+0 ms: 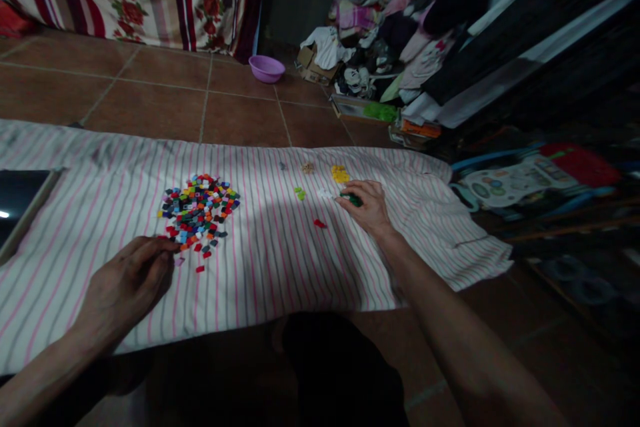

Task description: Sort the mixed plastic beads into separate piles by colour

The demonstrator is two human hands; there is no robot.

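Right, left hand (129, 275) has its fingertips at the near-left edge of the mixed block pile (203, 205) on the striped cloth (270, 260), fingers bunched narrow, can't tell if a piece is pinched. Right hand (369, 207) is curled over dark green pieces (355, 199) beside the white pieces (326, 193), grip unclear. Yellow pieces (340, 174) sit just beyond it, lime pieces (299, 193) and red pieces (320, 223) lie to its left.
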